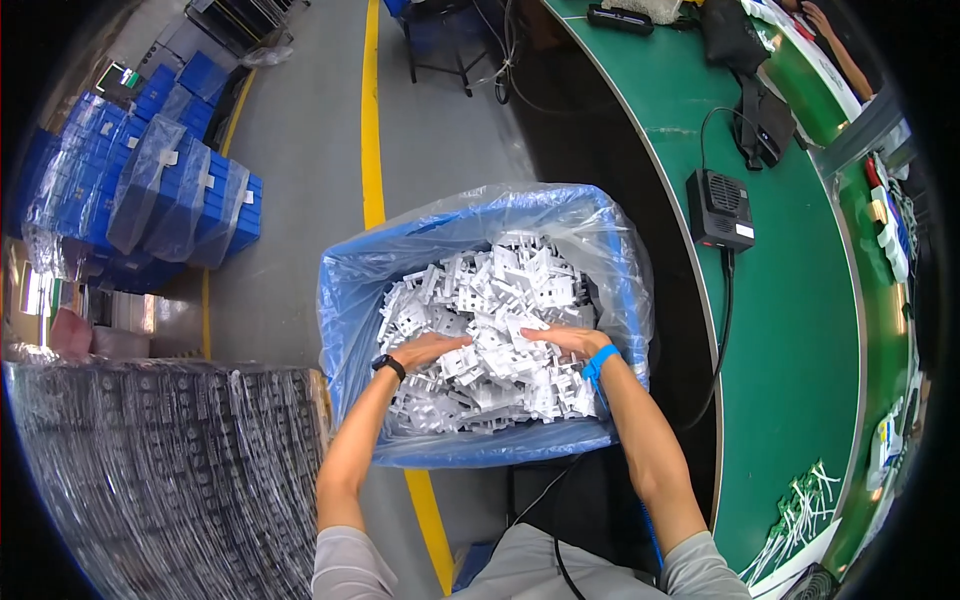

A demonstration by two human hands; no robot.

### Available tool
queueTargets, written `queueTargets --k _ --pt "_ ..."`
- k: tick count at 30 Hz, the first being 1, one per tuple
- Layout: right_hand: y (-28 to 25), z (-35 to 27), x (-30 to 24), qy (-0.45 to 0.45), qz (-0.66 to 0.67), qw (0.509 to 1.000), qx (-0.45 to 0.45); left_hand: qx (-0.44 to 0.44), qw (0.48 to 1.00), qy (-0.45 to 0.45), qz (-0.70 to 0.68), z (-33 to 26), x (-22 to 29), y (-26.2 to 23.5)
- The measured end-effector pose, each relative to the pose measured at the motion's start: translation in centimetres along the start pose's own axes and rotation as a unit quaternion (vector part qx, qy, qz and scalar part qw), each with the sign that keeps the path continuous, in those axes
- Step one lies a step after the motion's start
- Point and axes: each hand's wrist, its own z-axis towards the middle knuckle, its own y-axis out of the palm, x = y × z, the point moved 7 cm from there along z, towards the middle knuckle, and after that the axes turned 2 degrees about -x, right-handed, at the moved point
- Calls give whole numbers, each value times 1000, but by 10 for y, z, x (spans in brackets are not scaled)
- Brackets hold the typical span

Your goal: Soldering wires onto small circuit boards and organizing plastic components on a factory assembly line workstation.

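A blue bin (480, 455) lined with clear plastic film stands in front of me, holding a large loose heap of white plastic parts (520, 280). Both my hands are in the heap, facing each other a short way apart. My left hand (428, 349), with a black band at the wrist, grips white parts near the heap's middle; its thumb points right and its fingers are partly buried. Opposite it, my right hand (568, 341), with a blue wrist strap, grips more of them, thumb on top and other fingers mostly hidden among the parts.
A green workbench (790, 320) runs along the right, bearing a black boxy device (722, 208) with a cable and a bundle of white wires (800, 515). Film-wrapped black stacks (160, 470) stand at left, blue crates (170, 190) behind. Another person's arm (838, 45) shows far right.
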Motion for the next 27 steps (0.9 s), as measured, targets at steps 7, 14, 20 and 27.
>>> queueTargets --k 7,14,20,27 --pt "4 -8 -12 9 -7 1000 -2 -77 997 23 -17 -4 0 10" --pt "22 10 -15 -42 54 998 -1 -91 990 76 -73 -2 7 8" --pt "20 31 4 -126 151 979 -53 -68 991 91 -68 -25 57 14" --pt "32 0 -14 -140 188 972 -15 30 988 103 -112 -13 42 24"
